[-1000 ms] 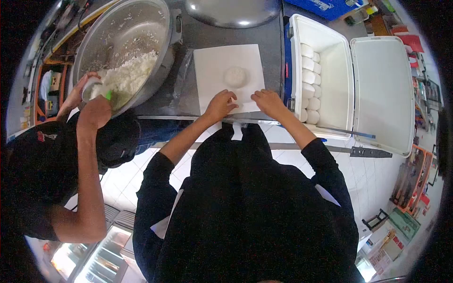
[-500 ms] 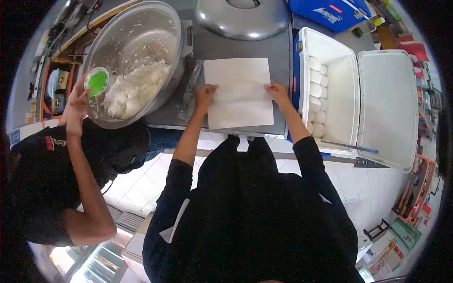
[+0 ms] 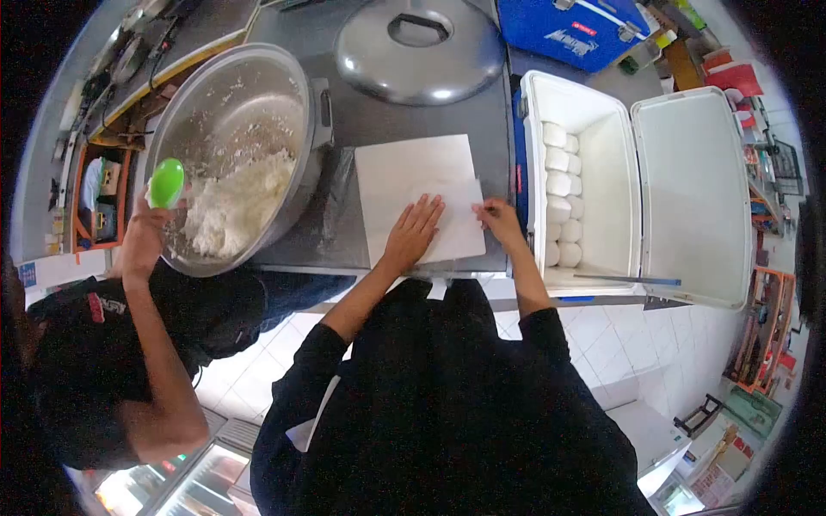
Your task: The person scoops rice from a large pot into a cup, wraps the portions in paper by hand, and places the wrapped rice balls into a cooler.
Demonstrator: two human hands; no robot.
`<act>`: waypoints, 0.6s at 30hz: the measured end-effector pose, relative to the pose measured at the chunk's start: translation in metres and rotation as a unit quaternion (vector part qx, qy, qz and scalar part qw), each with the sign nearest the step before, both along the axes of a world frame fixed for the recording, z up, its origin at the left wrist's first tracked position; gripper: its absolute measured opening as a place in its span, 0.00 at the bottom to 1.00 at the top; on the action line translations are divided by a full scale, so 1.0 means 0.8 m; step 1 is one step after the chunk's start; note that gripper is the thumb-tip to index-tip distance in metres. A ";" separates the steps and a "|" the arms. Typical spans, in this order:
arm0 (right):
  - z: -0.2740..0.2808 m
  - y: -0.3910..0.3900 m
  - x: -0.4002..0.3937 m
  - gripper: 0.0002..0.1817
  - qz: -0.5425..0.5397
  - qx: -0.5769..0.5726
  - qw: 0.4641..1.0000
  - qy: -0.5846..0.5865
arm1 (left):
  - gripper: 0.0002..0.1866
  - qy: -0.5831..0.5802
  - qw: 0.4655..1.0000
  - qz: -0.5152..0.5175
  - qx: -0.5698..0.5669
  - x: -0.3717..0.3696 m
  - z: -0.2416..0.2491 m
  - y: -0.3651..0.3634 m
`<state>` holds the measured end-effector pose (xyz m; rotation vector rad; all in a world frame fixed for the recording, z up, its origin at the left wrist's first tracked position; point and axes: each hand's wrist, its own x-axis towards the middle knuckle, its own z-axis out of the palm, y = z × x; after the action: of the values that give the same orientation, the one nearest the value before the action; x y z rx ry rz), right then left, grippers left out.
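A stack of square white paper sheets (image 3: 413, 168) lies on the grey counter in front of me. My left hand (image 3: 415, 230) rests flat on the lower middle of the stack, fingers stretched out. At the stack's right edge, my right hand (image 3: 499, 218) pinches the side of a sheet between thumb and fingers. That sheet sticks out a little beyond the others. How many sheets the pinch holds is too small to tell.
On the left stands a large metal pot (image 3: 311, 112) of white rice (image 3: 241, 206); a co-worker's hand (image 3: 144, 236) holds a green spoon (image 3: 167, 182) over it. A metal lid (image 3: 379, 60) lies behind. An open cooler (image 3: 607, 189) with several white rounded packs (image 3: 559, 185) is at right.
My left hand has left the sheet's left edge and now lies flat on the stack. My right hand still pinches the right edge. The co-worker's spoon has been raised and turned.
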<state>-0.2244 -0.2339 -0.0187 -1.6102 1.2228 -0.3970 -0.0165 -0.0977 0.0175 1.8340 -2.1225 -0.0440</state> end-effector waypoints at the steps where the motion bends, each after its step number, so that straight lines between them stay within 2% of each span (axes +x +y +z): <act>1: 0.011 0.011 0.003 0.16 -0.028 0.046 0.996 -0.073 | 0.33 -0.006 1.000 0.002 0.009 0.001 0.003 -0.002; 2: 0.020 0.017 0.009 0.14 -0.056 0.095 0.983 -0.144 | 0.33 -0.010 1.000 0.004 0.021 0.002 0.005 -0.003; 5: 0.021 0.008 0.023 0.14 -0.161 0.179 0.937 -0.252 | 0.34 -0.004 0.999 0.016 0.038 0.011 0.001 -0.010; 8: 0.031 -0.029 0.039 0.15 -0.133 0.167 0.964 -0.158 | 0.35 -0.033 0.998 0.026 0.051 0.016 0.002 -0.013; 11: 0.004 -0.078 0.083 0.17 -0.066 -0.082 0.981 -0.163 | 0.34 -0.064 0.997 0.030 0.018 0.017 0.002 -0.012; 14: 0.029 -0.109 0.128 0.27 -0.044 -0.021 0.975 -0.216 | 0.34 -0.089 0.994 0.046 0.043 0.012 0.005 -0.009; 17: 0.032 -0.138 0.149 0.36 0.019 0.060 0.973 -0.221 | 0.35 0.001 0.996 0.057 0.063 0.016 0.009 -0.015; 18: 0.043 -0.141 0.149 0.38 0.041 0.078 0.967 -0.238 | 0.36 -0.005 0.996 0.087 0.035 0.027 0.010 -0.025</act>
<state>-0.1050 -0.3469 0.0160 -1.3244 0.7986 -0.5797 0.0047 -0.1174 0.0256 2.0578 -1.9819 -0.0675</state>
